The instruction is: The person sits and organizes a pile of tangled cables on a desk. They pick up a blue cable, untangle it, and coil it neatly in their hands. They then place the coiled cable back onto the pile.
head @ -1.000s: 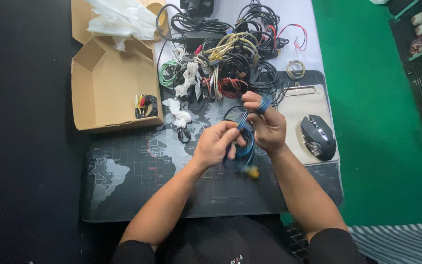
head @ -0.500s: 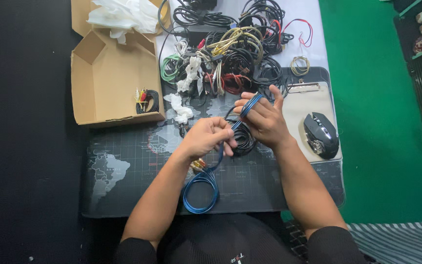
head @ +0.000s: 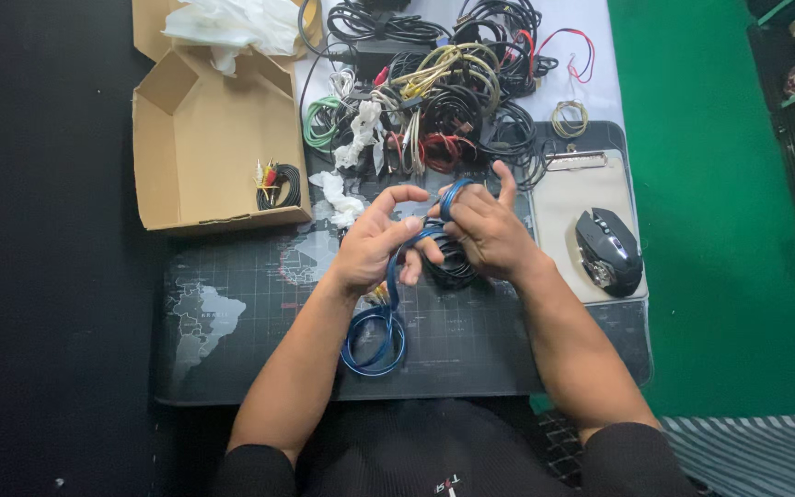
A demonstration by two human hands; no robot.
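Blue cable (head: 388, 304) held between both hands over the dark desk mat (head: 232, 350)

Left hand (head: 374, 248) grips one strand loosely; right hand (head: 485, 230) holds the wound end, a loop over its fingers. Flat, glossy blue, it hangs below the left hand into a slack coil resting on the mat

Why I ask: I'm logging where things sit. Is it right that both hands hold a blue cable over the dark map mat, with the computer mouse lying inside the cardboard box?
Not quite. The head view shows the computer mouse on the beige pad to the right, not in the cardboard box. The rest stands: left hand and right hand hold the blue cable over the map mat.
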